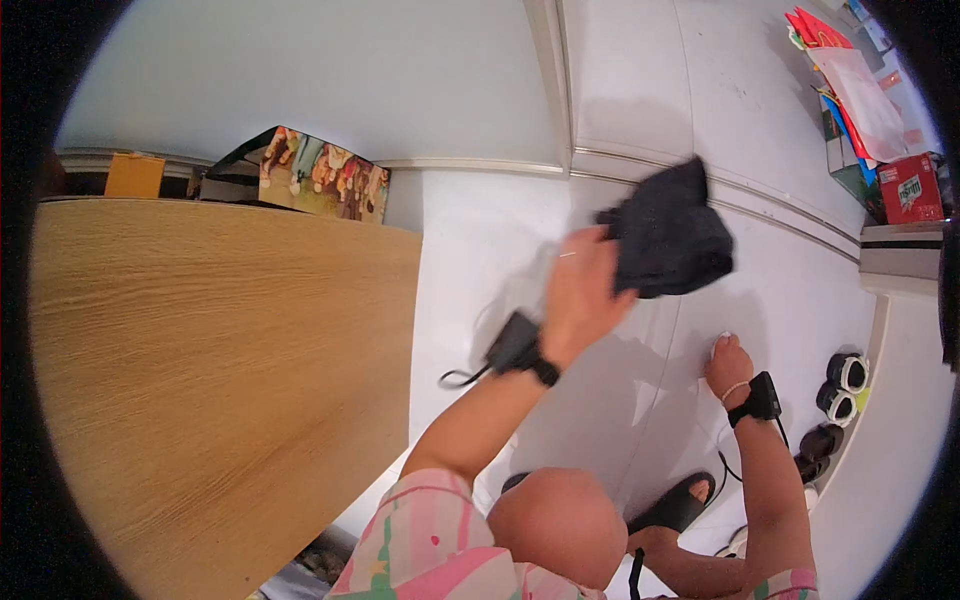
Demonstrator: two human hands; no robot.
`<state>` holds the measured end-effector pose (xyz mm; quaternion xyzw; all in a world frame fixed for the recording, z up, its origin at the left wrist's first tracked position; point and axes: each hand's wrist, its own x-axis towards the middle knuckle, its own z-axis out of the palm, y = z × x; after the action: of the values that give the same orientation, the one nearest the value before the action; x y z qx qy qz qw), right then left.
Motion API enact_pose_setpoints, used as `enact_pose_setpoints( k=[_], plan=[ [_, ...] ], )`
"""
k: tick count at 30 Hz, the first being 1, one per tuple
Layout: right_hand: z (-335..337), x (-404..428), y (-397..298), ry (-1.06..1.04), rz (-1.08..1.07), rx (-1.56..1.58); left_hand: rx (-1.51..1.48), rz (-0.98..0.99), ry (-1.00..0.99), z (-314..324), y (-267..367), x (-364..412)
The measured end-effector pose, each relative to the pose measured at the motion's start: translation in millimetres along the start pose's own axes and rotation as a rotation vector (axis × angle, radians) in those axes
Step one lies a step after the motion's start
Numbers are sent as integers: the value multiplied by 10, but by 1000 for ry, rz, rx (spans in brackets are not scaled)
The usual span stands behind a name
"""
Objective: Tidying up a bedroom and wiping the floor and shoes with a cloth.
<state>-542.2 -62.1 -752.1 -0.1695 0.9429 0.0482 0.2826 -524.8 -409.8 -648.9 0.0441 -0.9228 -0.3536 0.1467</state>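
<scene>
My left hand (pixel 586 292) is gripping a dark, crumpled fabric item (pixel 675 232), held over the white floor; motion blurs both. Whether it is a pouch or a folded cloth, I cannot tell. Lower right, my right hand (pixel 729 367) is bent down close to the floor with its fingers closed. A bit of white material (pixel 723 337), possibly tissue, peeks out at its fingertips; most of it is hidden. Each wrist wears a black strapped device with a cable.
Left stands a wood-grain surface (pixel 225 337), with a picture-printed bag (pixel 322 176) behind it. Metal door tracks (pixel 780 217) cross the tiled floor (pixel 630 120). Several shoes (pixel 844 390) line the right wall. Paper bags (pixel 859 97) and a red box (pixel 910 190) sit upper right.
</scene>
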Motion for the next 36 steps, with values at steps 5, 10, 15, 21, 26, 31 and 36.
enact_pose_setpoints(
  k=[5,10,15,21,26,31,36],
  plan=[
    [31,-5,-24,24,-34,-23,325,-450,486,-671,-702,-199],
    [-33,-10,-199,14,-83,-57,419,-923,748,-711,-1787,337],
    [26,-27,13,25,-7,-59,664,-958,361,-411,-2157,873],
    [32,11,-123,6,-26,-1,307,-1237,359,-540,-2851,712],
    [-28,-31,-6,24,-4,-4,395,-923,352,264,-2018,571],
    [-12,-18,10,4,7,-24,199,-464,273,1381,-698,471],
    [-64,57,-402,-82,-53,-32,-489,-148,-48,1972,-302,862]
  ],
)
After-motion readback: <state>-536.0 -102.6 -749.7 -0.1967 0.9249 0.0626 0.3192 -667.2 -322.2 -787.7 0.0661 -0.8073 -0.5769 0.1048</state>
